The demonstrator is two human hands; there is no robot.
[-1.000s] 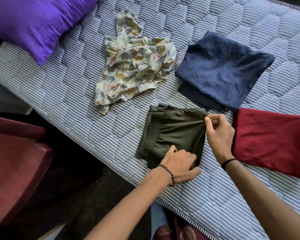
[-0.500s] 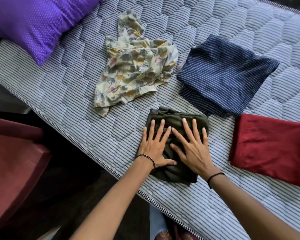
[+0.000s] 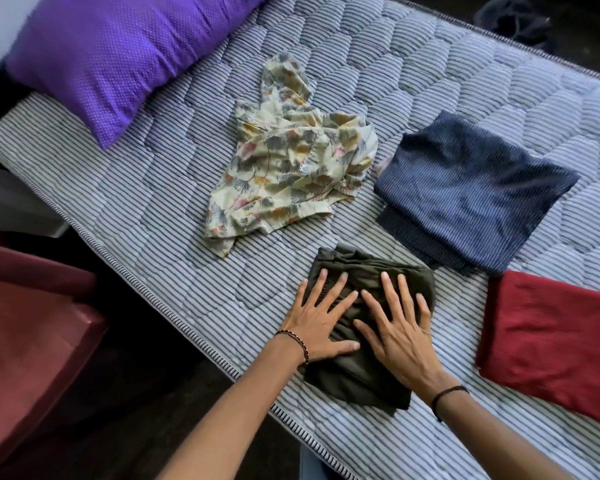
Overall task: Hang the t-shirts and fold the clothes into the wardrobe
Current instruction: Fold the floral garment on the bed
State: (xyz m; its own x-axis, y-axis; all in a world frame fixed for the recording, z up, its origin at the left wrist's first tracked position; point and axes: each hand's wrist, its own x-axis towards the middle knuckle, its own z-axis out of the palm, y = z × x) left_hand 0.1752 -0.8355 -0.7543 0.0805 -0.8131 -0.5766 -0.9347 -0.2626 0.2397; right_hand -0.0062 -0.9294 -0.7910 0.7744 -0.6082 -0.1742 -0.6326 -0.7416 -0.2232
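A folded olive-green garment [image 3: 357,375] lies near the front edge of the striped mattress [image 3: 153,216]. My left hand [image 3: 317,318] and my right hand [image 3: 400,329] both rest flat on it, fingers spread, palms down, holding nothing. Beyond it a floral shirt [image 3: 291,174] lies crumpled and unfolded. To the right sit a folded navy striped garment [image 3: 471,192] and a folded red garment [image 3: 551,341].
A purple pillow [image 3: 108,53] lies at the mattress's far left. A dark red chair [image 3: 25,327] stands on the floor at the left, close to the bed edge. Dark floor shows below the mattress edge.
One second ago both hands pinched the olive garment's edges while folding it. They then laid flat on the folded garment and stay pressed there now.
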